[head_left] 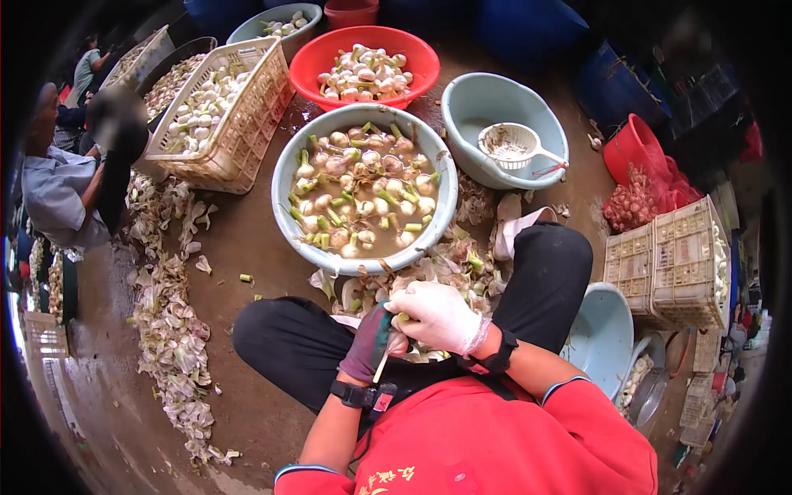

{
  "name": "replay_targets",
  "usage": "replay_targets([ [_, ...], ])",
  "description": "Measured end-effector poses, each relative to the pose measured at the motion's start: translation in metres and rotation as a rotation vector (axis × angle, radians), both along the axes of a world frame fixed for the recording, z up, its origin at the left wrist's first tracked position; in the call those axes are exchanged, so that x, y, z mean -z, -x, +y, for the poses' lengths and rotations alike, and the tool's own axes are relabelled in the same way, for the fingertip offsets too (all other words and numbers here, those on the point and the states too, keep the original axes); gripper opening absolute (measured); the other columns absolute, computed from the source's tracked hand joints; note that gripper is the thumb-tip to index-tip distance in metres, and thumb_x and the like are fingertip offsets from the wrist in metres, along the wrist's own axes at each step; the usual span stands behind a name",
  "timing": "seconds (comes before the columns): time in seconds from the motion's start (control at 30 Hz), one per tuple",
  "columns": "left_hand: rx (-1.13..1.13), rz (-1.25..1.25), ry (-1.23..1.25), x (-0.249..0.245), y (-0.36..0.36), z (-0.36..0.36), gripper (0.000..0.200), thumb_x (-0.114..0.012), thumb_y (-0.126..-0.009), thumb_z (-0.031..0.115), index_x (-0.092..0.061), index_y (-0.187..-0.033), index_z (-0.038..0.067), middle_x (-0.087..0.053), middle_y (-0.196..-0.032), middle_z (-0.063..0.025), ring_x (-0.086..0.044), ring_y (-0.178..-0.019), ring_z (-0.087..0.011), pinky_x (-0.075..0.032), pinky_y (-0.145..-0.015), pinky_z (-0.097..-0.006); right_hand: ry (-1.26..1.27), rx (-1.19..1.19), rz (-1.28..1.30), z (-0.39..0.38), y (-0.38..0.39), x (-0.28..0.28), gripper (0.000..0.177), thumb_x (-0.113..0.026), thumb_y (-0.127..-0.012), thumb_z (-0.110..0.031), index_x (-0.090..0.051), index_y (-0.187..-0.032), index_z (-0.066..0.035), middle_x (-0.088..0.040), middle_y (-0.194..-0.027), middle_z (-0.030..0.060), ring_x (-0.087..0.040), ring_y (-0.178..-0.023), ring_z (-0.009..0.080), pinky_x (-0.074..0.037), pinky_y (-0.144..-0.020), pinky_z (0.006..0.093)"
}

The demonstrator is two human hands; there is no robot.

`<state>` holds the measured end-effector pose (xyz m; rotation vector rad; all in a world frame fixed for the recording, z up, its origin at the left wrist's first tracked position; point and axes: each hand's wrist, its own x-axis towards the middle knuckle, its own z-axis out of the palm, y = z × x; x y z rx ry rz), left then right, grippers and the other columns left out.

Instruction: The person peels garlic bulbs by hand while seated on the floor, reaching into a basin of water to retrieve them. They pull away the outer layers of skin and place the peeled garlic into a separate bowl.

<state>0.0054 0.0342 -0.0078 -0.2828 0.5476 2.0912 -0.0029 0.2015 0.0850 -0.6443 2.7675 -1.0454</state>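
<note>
Close together over my lap, both hands are closed around a garlic bulb (398,343), its pale pinkish side showing between them. My left hand (363,351), in a purple and green glove, wraps the bulb from the left. A thin pale strip (380,366) sticks out below its fingers; I cannot tell whether it is a blade or a piece of stalk. My right hand (441,318), in a white glove, curls over the bulb, with a green stem end (403,317) at its fingertips. Ahead, a pale blue basin (446,194) holds stemmed garlic bulbs in murky water.
Behind stands a red basin (301,62) of cleaner bulbs, beside a crate (247,136) of garlic. A white strainer (513,147) sits in another blue basin (462,95). Peelings (169,330) litter the floor. A person (62,190) is at left; stacked crates (681,260) stand right.
</note>
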Motion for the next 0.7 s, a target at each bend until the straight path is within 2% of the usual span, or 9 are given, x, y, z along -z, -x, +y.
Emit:
replay_targets([
  [0.17,-0.101,0.262,0.341,-0.008,-0.003,0.002,0.023,-0.046,-0.1,0.027,-0.048,-0.085,0.009,-0.039,-0.052,-0.0023,-0.033,-0.035,-0.0133,-0.025,-0.037,-0.028,-0.049,-0.092,-0.101,0.007,0.002,-0.007,0.018,-0.063,-0.08,-0.018,-0.068,-0.096,-0.01,-0.061,-0.08,0.0102,-0.061,-0.079,0.0298,-0.049,-0.069,0.0413],
  [0.27,-0.097,0.259,0.28,-0.009,-0.003,0.001,0.02,-0.048,-0.099,0.023,-0.048,-0.087,0.007,-0.04,-0.053,-0.0033,-0.034,-0.036,-0.013,-0.026,-0.037,-0.028,-0.017,-0.129,-0.171,0.015,0.005,-0.013,0.023,-0.062,-0.08,-0.022,-0.07,-0.097,-0.009,-0.062,-0.083,0.0114,-0.063,-0.083,0.0297,-0.05,-0.074,0.0398],
  [0.33,-0.06,0.24,0.235,-0.006,-0.003,0.0,0.019,-0.048,-0.099,0.02,-0.049,-0.088,0.005,-0.04,-0.053,-0.0039,-0.034,-0.036,-0.0126,-0.026,-0.037,-0.0276,0.17,-0.116,-0.256,0.022,0.006,-0.012,0.023,-0.061,-0.081,-0.021,-0.069,-0.097,-0.006,-0.064,-0.084,0.0118,-0.063,-0.084,0.0298,-0.05,-0.078,0.0389],
  [0.4,-0.073,0.138,0.21,-0.009,-0.005,0.001,0.019,-0.048,-0.099,0.02,-0.049,-0.087,0.005,-0.038,-0.052,-0.0031,-0.034,-0.036,-0.0122,-0.026,-0.037,-0.0275,0.32,0.109,-0.786,0.028,0.014,-0.032,0.024,-0.062,-0.084,-0.016,-0.067,-0.102,-0.002,-0.068,-0.09,0.012,-0.066,-0.089,0.0204,-0.05,-0.085,0.031],
  [0.47,-0.086,0.12,0.241,0.0,-0.006,0.001,0.02,-0.048,-0.098,0.021,-0.054,-0.092,0.002,-0.048,-0.058,-0.0071,-0.041,-0.039,-0.014,-0.031,-0.038,-0.028,0.171,0.207,-0.514,0.04,0.037,-0.029,0.019,-0.06,-0.086,-0.007,-0.064,-0.101,0.004,-0.069,-0.094,0.0098,-0.067,-0.081,0.0139,-0.053,-0.079,0.0285],
  [0.53,-0.179,0.087,0.416,-0.013,0.0,0.004,0.028,-0.047,-0.1,0.028,-0.057,-0.1,0.002,-0.058,-0.068,-0.0094,-0.044,-0.042,-0.0147,-0.032,-0.039,-0.0273,0.721,0.482,-0.343,0.05,0.071,-0.038,0.038,-0.054,-0.088,0.0,-0.055,-0.126,0.003,-0.066,-0.101,0.0107,-0.063,-0.091,0.0151,-0.05,-0.086,0.0279],
  [0.57,-0.199,0.05,0.318,0.003,0.0,-0.003,0.032,-0.05,-0.098,0.028,-0.058,-0.112,0.001,-0.065,-0.089,-0.016,-0.055,-0.051,-0.0185,-0.042,-0.043,-0.0286,0.857,0.44,-0.165,0.055,0.091,-0.05,0.042,-0.054,-0.089,0.001,-0.051,-0.131,0.002,-0.064,-0.107,0.0106,-0.062,-0.095,0.0162,-0.049,-0.086,0.028],
  [0.6,-0.211,0.046,0.325,0.001,0.0,-0.007,0.032,-0.05,-0.098,0.028,-0.058,-0.112,0.001,-0.065,-0.089,-0.016,-0.055,-0.051,-0.0185,-0.042,-0.043,-0.0286,0.989,0.395,0.012,0.055,0.103,-0.062,0.047,-0.053,-0.089,0.002,-0.047,-0.136,0.0,-0.062,-0.114,0.0105,-0.061,-0.099,0.0173,-0.049,-0.087,0.0281],
  [0.7,-0.419,0.026,0.415,-0.002,0.002,-0.002,0.029,-0.058,-0.095,0.027,-0.059,-0.109,0.002,-0.065,-0.087,-0.0149,-0.063,-0.064,-0.0241,-0.054,-0.056,-0.0309,0.917,0.314,-0.049,0.045,0.106,-0.07,0.052,-0.061,-0.091,-0.006,-0.043,-0.14,-0.001,-0.059,-0.122,0.0145,-0.058,-0.109,0.0172,-0.046,-0.093,0.0266],
])
